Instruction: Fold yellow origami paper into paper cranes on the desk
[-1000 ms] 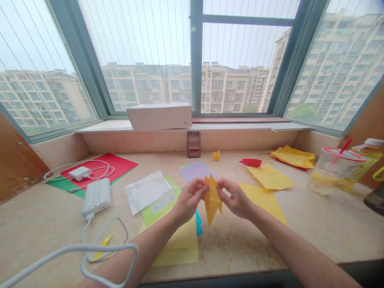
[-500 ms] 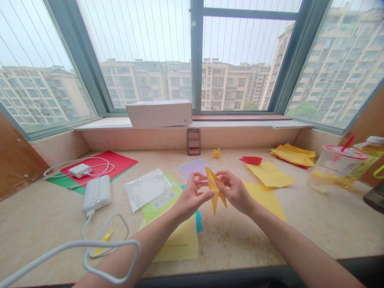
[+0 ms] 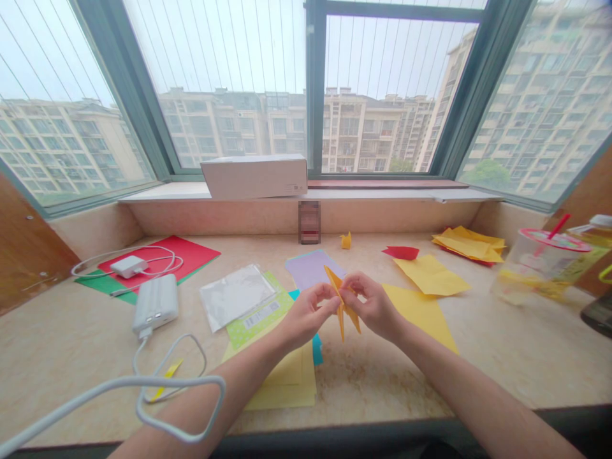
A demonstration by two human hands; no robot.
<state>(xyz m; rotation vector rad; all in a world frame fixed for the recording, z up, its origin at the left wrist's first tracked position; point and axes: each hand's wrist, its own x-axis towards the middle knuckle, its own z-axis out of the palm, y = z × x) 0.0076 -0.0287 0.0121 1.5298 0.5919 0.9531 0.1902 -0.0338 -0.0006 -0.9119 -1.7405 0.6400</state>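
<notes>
A folded orange paper piece (image 3: 342, 311) with long pointed flaps is held in the air above the stone counter (image 3: 382, 382). My left hand (image 3: 306, 315) pinches its left side with thumb and fingers. My right hand (image 3: 375, 306) pinches its right side at the top. Both hands are closed on the paper, close together. Under them lie yellow sheets (image 3: 287, 379), a blue sheet (image 3: 316, 349) and a lilac sheet (image 3: 308, 268).
A white power bank (image 3: 155, 305) with a looping white cable (image 3: 157, 389) lies left, beside a charger (image 3: 128, 266) on red paper. A clear packet (image 3: 236, 296), yellow sheets (image 3: 430, 274), a small folded yellow figure (image 3: 345, 240), a plastic cup with straw (image 3: 540, 268) and a white box (image 3: 254, 176) on the sill surround the hands.
The paper piece has turned and narrowed between my fingers, and its long point now hangs shorter. My hands stayed in place, fingers closing tighter. The view tilted slightly down.
</notes>
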